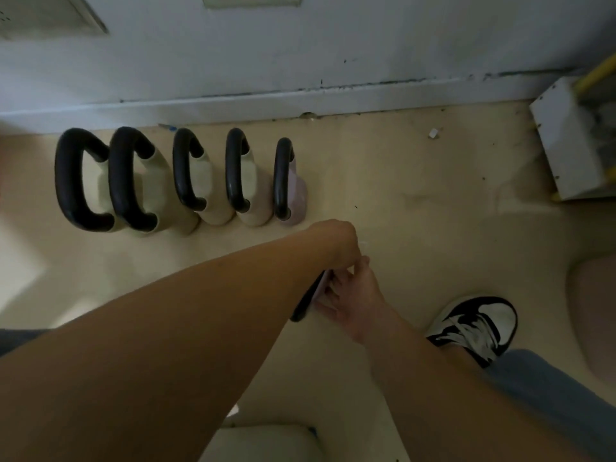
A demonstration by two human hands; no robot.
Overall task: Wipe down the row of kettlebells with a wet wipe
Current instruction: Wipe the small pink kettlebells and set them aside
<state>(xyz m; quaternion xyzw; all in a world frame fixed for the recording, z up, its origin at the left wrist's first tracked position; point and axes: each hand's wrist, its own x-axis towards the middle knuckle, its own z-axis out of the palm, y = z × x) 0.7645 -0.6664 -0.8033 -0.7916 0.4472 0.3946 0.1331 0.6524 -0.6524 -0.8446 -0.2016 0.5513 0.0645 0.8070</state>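
Black-handled kettlebells (180, 181), five of them, stand on the floor against the baseboard (233, 105). The row's long axis runs left to right across my view, and each handle arches crosswise to it. Bodies are cream, except the rightmost kettlebell (295, 195), which is pinkish.

Key relation: both hands sit off the right end of the row, on my side of it. My left hand (336, 240) is the nearer one. The rightmost kettlebell lies up and to the left of it, near but not touching. I judge wiping would start there and work leftward.

Right hand (353, 295): fingers curled round a dark flat pack (306, 298), held on edge. Probably the wipe pack, though that is a guess.

Left hand: its back faces the camera over the pack's top end and the fingers are hidden, so I cannot tell whether they pinch anything. A white sliver (363, 243) just past the knuckles may be the wet wipe; too small to confirm.

Surface: smooth cream floor (416, 195), dirt specks along the baseboard, scuffed white wall (333, 38) above. A white box (566, 145) sits far right, and my black-and-white sneaker (473, 325) is lower right.
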